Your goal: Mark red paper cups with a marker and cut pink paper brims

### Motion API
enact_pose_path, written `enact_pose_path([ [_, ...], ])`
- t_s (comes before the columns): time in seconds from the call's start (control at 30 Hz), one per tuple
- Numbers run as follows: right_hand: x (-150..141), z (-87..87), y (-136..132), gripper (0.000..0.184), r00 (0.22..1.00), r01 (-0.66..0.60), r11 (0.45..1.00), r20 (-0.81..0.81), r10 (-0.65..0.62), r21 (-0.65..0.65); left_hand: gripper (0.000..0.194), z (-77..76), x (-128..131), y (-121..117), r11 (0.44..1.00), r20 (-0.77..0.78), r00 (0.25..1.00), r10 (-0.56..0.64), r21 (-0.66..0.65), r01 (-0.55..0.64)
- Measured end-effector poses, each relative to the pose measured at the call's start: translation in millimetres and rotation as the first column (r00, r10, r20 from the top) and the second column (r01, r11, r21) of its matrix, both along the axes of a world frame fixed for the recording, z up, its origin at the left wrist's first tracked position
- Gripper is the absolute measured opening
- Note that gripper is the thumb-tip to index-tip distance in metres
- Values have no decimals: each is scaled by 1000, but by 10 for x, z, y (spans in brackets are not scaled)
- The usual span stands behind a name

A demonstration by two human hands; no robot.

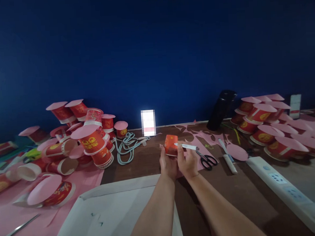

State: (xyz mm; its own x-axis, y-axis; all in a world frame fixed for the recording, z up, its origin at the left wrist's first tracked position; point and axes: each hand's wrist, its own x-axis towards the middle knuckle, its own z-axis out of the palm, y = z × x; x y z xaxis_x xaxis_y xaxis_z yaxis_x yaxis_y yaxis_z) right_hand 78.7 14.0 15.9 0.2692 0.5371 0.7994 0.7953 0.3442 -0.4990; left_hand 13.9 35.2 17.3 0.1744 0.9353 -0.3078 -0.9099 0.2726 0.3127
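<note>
My left hand (pixel 168 163) is closed around a red paper cup (pixel 171 142) with a gold pattern, held above the dark table. Between the fingers of my right hand (pixel 187 161) is a white marker (pixel 189 147), its tip pointing left at the cup's side. Whether the tip touches the cup I cannot tell. Black-handled scissors (pixel 208 161) lie just right of my right hand, partly among pink paper scraps (pixel 201 135). Farther right are a pink paper disc (pixel 236 152) and a marker (pixel 230 164).
Red cups with pink discs (pixel 90 138) are piled on the left, more cups (pixel 261 113) on the right. A coiled pale cable (pixel 126 148), black bottle (pixel 221 108), power strip (pixel 279 189) and white tray (pixel 107 213) surround the hands. Metal tweezers or scissors (pixel 17 230) lie front left.
</note>
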Motion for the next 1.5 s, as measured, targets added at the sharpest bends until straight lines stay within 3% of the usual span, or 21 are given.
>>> enact_pose_path([
  [0.17,-2,6,-2,20,1000,-15,1000,1,15,3,34,10,1,-7,1000,17,1000,0,6,0],
  [0.4,-62,41,-31,19,990,-140,990,20,140,4,45,32,-6,-51,998,-63,996,-64,-23,62],
  [0.7,-53,28,-10,21,993,-111,994,25,112,-13,50,11,-12,-55,995,-44,995,-95,7,95],
  [1.13,-49,34,-10,21,996,-88,996,26,88,-16,37,49,-7,-41,1000,-40,999,-2,-2,2],
  [1.5,-45,19,-12,20,998,-68,998,18,68,2,35,25,-23,-18,1000,-5,1000,-7,18,7],
])
